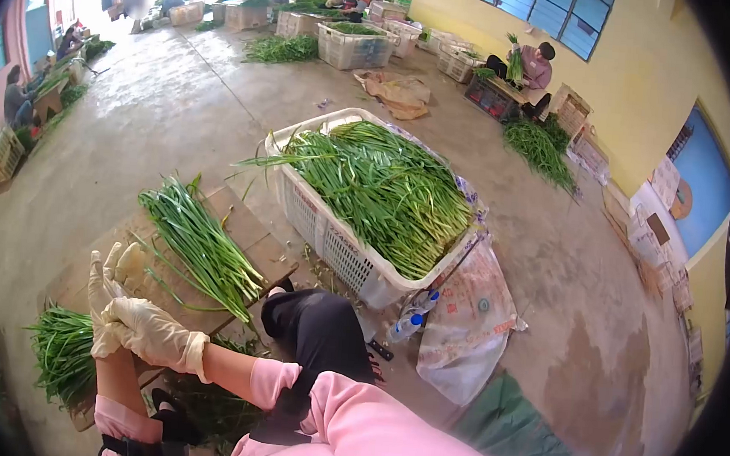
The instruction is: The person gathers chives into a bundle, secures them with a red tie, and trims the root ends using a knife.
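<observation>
Both of my hands wear cream-coloured gloves. My left hand points upward with its fingers stretched out and apart, and holds nothing. My right hand lies across its lower part, fingers closed on the left glove near the wrist. Just beyond the hands, a bunch of long green garlic chives lies on a flat cardboard sheet. Another bunch of chives sits to the left of my left wrist. More greens under my forearms are partly hidden.
A white plastic crate heaped with chives stands ahead. Beside it lie a water bottle, a printed sack and green cloth. My knee is close to the crate. Other people sit among crates farther off, one person by the wall.
</observation>
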{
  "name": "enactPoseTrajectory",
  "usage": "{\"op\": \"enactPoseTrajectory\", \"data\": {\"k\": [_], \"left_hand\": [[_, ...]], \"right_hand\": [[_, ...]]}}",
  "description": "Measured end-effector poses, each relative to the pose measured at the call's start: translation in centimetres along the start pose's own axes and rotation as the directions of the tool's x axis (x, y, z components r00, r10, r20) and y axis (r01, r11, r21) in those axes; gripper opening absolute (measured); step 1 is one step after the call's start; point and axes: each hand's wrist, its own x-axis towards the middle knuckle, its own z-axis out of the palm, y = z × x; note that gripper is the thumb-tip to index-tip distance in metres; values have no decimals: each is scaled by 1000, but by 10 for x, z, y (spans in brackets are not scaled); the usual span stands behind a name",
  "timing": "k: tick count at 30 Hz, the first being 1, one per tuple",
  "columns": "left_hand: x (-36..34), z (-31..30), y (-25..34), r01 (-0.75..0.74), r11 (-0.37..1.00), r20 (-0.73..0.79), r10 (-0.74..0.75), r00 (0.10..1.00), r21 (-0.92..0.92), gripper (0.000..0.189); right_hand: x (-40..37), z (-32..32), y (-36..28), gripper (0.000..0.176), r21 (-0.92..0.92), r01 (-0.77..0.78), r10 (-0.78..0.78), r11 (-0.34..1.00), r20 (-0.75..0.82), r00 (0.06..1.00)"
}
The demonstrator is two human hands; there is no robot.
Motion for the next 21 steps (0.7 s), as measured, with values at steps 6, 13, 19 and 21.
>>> {"op": "enactPoseTrajectory", "data": {"k": [6,13,19,21], "left_hand": [[-31,39,16,-65,995,2,65,998,72,93],[0,-28,-5,-141,972,-22,147,989,191,67],[36,-92,-30,-404,877,42,408,912,260,77],[29,-75,-25,-302,912,-35,324,945,277,78]], "right_hand": [[-10,10,2,17,154,-8,-26,988,215,976],[-9,-1,8,11,111,-174,154,979,166,974],[11,-3,-12,27,-309,173,-233,935,-168,958],[17,-5,-8,24,-174,19,-29,985,-58,998]]}}
